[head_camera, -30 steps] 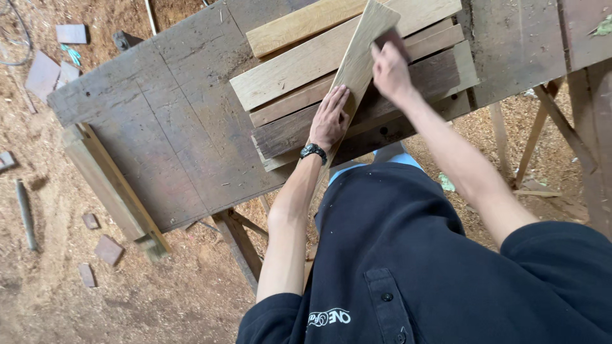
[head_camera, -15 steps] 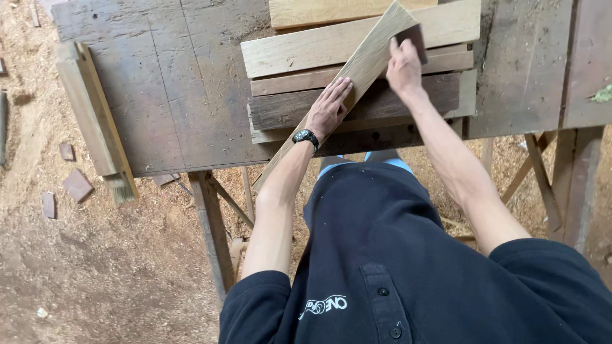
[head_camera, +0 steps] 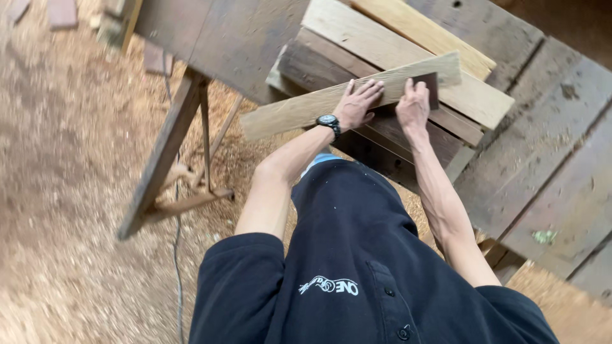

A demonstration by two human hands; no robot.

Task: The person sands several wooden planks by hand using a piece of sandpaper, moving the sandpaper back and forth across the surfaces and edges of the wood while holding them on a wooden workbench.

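Note:
A long pale wooden board point(head_camera: 299, 108) lies slanted across a stack of planks point(head_camera: 382, 48) on a dark wooden workbench point(head_camera: 236, 38). My left hand point(head_camera: 358, 102), with a black wristwatch on the wrist, lies flat on the board with fingers spread and holds it down. My right hand point(head_camera: 413, 105) presses a dark brown piece of sandpaper point(head_camera: 428, 84) against the board near its far end. One end of the board sticks out past the bench edge over the floor.
The bench stands on a slanted wooden trestle leg point(head_camera: 162, 153). Sawdust covers the floor point(head_camera: 70, 191), and a thin cable point(head_camera: 177, 255) runs across it. Small wood offcuts point(head_camera: 62, 11) lie at the top left. More dark bench planks point(head_camera: 548, 165) extend to the right.
The view has swung and tilted, so the bench now sits toward the upper right. My right hand with the sandpaper has slid along the board, closer to my left hand.

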